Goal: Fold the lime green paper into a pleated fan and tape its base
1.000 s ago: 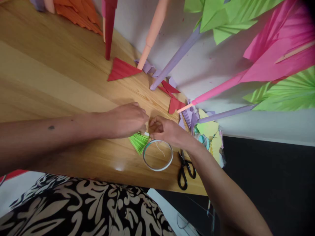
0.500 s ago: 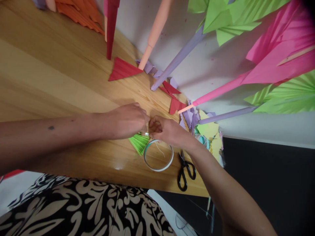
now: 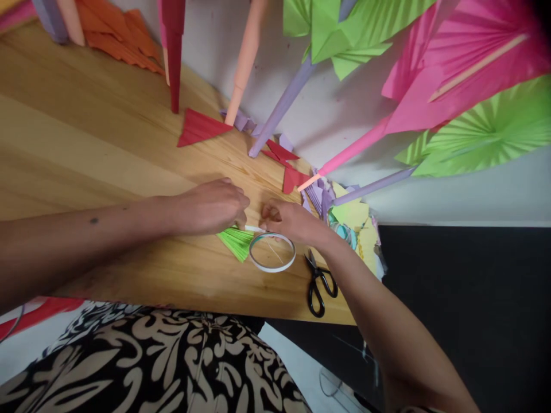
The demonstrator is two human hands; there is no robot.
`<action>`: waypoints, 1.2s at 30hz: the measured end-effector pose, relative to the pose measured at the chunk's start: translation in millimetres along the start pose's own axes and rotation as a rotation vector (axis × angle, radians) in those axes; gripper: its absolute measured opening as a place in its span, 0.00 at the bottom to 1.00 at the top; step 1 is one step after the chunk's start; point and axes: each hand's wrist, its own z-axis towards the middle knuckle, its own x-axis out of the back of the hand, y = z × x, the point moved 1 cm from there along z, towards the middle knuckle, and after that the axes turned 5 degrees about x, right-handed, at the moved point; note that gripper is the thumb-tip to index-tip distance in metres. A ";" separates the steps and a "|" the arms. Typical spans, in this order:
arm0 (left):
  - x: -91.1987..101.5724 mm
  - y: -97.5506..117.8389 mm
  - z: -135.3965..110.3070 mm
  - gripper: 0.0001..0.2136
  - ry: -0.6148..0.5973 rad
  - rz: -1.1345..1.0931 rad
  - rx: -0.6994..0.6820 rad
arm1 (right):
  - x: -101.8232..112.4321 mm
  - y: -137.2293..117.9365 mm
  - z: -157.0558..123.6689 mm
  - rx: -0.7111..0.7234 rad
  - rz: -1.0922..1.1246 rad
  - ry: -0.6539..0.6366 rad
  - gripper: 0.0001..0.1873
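Observation:
My left hand [image 3: 210, 205] rests closed over the narrow end of a pleated green paper fan [image 3: 236, 241] lying on the wooden table [image 3: 94, 149]. My right hand [image 3: 289, 221] is pinched on a white strip [image 3: 255, 229] that stretches between the two hands, just above a white tape ring [image 3: 272, 252]. The left fingertips touch the other end of the strip. The fan's tip is hidden under my left hand.
Black scissors [image 3: 317, 285] lie right of the tape ring near the table's front edge. Red paper pieces [image 3: 198, 126] and a heap of scraps [image 3: 348, 221] sit by the wall. Rolled paper sticks with pink and green fans lean on the wall [image 3: 344, 109].
My hands have drawn slightly apart, so a longer piece of the white strip shows between them. The view has shifted a little, which moves everything left and up.

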 end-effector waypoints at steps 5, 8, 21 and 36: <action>1.7 -1.9 -2.3 0.15 -0.019 0.015 -0.006 | -7.9 30.8 -48.7 -0.116 0.109 0.340 0.08; 1.7 -4.0 -3.1 0.15 -0.011 0.003 -0.015 | -31.2 53.4 -101.6 -0.235 0.086 0.559 0.13; 12.8 14.7 0.3 0.11 0.097 -0.191 0.106 | -147.5 89.2 -185.4 -0.312 -0.108 0.768 0.22; -8.5 75.9 -0.8 0.10 0.069 -0.337 0.096 | -152.7 -14.4 -145.6 0.310 -0.019 0.794 0.09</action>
